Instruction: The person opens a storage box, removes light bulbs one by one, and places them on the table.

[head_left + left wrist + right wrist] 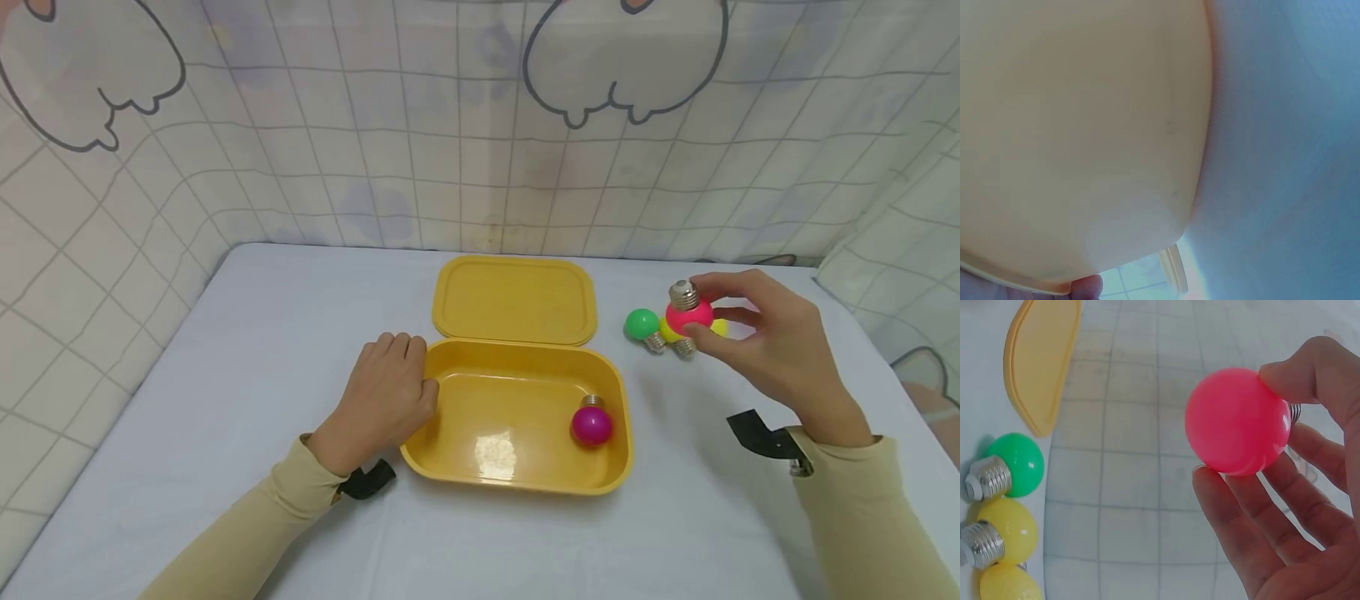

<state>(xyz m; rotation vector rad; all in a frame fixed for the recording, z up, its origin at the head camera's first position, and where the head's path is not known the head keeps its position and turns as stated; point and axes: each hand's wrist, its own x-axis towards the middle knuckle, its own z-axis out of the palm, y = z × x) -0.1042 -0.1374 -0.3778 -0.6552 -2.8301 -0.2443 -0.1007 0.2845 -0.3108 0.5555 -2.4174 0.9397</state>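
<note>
My right hand [780,342] pinches a pink light bulb [688,315] between thumb and fingers, its metal screw base pointing up in the head view. In the right wrist view the pink bulb [1238,422] shows its round side, clear of the table. With curled fingers, my left hand [386,396] grips the left rim of a yellow plastic box [480,483]. The left wrist view is mostly filled by the box wall [1085,125]. Inside the box, toward its right end, a magenta bulb [592,426] lies with its base toward the back.
Behind the box lies its flat yellow lid [514,300]. A green bulb [642,324] and two yellow bulbs [1013,531] lie together on the white tabletop [315,292], partly behind the right hand in the head view. A grid-patterned curtain [420,167] hangs along the back edge.
</note>
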